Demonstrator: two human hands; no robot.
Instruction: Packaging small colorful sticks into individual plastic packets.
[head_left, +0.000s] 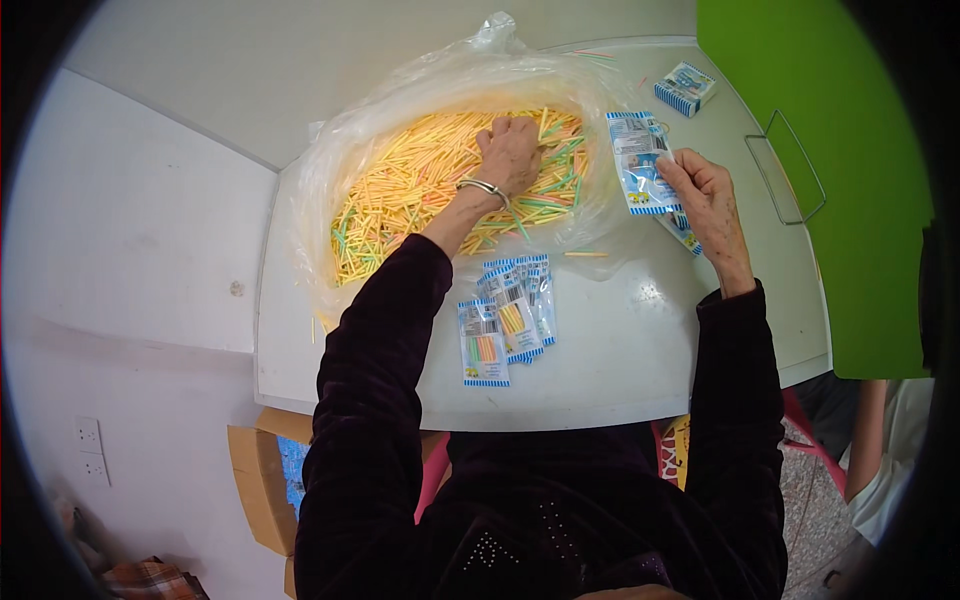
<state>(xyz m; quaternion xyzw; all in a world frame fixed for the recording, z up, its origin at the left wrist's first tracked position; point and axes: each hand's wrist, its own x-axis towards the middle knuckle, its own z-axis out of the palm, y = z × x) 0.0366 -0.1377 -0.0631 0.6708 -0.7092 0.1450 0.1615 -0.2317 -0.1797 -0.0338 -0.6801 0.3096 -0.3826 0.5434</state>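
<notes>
At the upper middle of the frame, my left hand (512,155) is down among the thin yellow, pink and green sticks (420,185), its fingers curled; I cannot tell whether they close on any. The sticks fill a clear plastic bag (312,215), spread open on the pale tabletop (610,370) from left of centre to the upper middle. Right of the bag, my right hand (712,205) pinches a blue-and-white packet (640,165) between thumb and fingers, with another packet (684,230) partly hidden beneath. At the centre of the frame, a few overlapping filled packets (508,318) lie just below the bag. A blue-and-white bundle (685,88) sits at the upper right, near a green panel (840,200).
</notes>
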